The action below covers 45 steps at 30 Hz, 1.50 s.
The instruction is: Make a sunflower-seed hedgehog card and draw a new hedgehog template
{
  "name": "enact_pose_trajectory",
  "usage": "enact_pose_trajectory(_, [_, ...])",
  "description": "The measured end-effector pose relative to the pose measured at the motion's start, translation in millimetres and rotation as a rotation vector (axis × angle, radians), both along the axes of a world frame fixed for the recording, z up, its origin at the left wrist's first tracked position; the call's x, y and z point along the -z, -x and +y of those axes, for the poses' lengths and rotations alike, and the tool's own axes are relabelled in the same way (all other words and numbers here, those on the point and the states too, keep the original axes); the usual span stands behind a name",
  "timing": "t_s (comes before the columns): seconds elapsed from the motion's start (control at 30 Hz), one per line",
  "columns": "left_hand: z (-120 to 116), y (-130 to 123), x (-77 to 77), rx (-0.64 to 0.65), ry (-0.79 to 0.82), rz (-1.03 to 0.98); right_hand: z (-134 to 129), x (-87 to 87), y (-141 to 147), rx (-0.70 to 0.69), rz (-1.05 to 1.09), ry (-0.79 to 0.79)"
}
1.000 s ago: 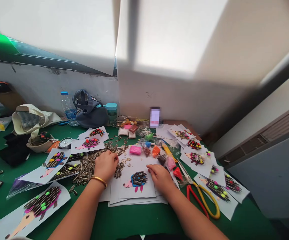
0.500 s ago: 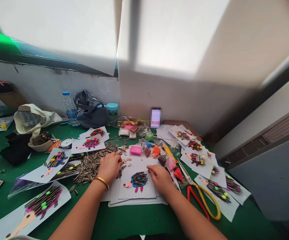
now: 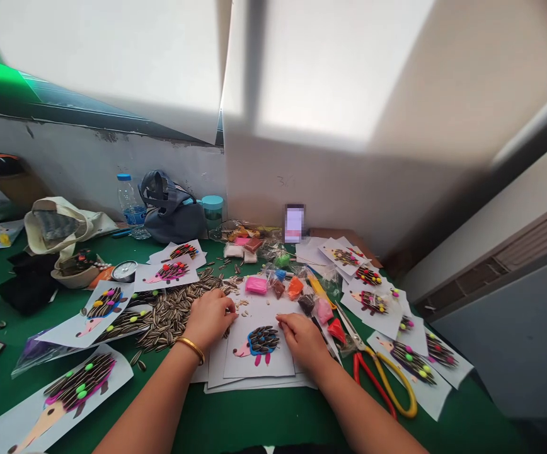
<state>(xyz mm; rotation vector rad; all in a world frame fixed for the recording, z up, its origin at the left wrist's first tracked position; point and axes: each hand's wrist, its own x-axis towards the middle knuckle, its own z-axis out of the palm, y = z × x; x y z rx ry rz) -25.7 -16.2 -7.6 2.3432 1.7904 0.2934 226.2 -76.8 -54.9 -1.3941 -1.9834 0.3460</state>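
In the head view a hedgehog picture (image 3: 263, 340) lies in front of me on white paper (image 3: 280, 367). Its back is a blue-edged patch covered with sunflower seeds; the snout and feet are pink. My left hand (image 3: 211, 318), with a gold bangle at the wrist, rests by the paper's upper left, between the picture and a heap of sunflower seeds (image 3: 167, 315). Its fingers are curled, and whatever they hold is hidden. My right hand (image 3: 300, 337) lies at the picture's right side, thumb and forefinger pinched together. Anything between those fingertips is too small to name.
Bagged coloured clay (image 3: 256, 285) lies beyond the paper. Scissors (image 3: 368, 350) with red and yellow handles are at my right. Finished hedgehog pictures (image 3: 408, 362) lie on both sides. A phone (image 3: 295, 224), bottle (image 3: 134, 211) and dark bag (image 3: 174, 211) stand by the wall.
My left hand has shifted slightly to the right, toward the picture. The right hand stays almost where it was, still pinched.
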Motion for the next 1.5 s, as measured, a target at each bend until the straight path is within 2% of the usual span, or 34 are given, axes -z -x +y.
enact_pose_trajectory(0.2, [-4.6,-8.9,5.8,0.008,-0.052,0.041,0.4,-1.4,1.0,-0.017,0.031,-0.017])
enact_pose_trajectory(0.3, [-5.9,-11.2,4.4,-0.009,-0.116,-0.041,1.7,-10.1,3.1,-0.036,0.062,-0.057])
enact_pose_trajectory(0.43, [-9.8,-20.7,4.7,0.022,-0.076,-0.449,5.5,-30.3,12.7,-0.075,0.081,-0.105])
enact_pose_trajectory(0.57, [-19.4,-38.6,5.2,0.088,0.116,-0.919,11.4,-46.5,30.4,-0.120,0.064,-0.101])
enact_pose_trajectory(0.67, [-26.6,-47.3,1.8,0.063,0.292,-1.192,17.2,-50.7,41.7,-0.116,0.044,-0.129])
enact_pose_trajectory(0.77, [-29.2,-47.2,-2.4,-0.016,0.375,-1.336,22.9,-51.6,45.0,-0.114,0.059,-0.181])
enact_pose_trajectory(0.87, [-28.7,-44.3,-5.8,-0.027,0.406,-1.355,26.4,-52.6,42.3,-0.121,0.091,-0.237])
enact_pose_trajectory(1.0, [-30.3,-44.8,-8.9,0.021,0.449,-1.248,26.8,-53.8,40.3,-0.134,0.078,-0.262])
enact_pose_trajectory(1.1, [-32.9,-45.5,-8.6,0.061,0.490,-1.178,26.0,-53.1,42.1,-0.168,0.053,-0.237])
enact_pose_trajectory(1.27, [-33.6,-42.7,-3.9,0.085,0.515,-1.190,26.8,-49.1,46.3,-0.207,0.056,-0.170])
enact_pose_trajectory(1.5, [-27.9,-40.0,3.7,0.051,0.534,-1.264,29.4,-44.1,59.2,-0.141,0.052,-0.113])
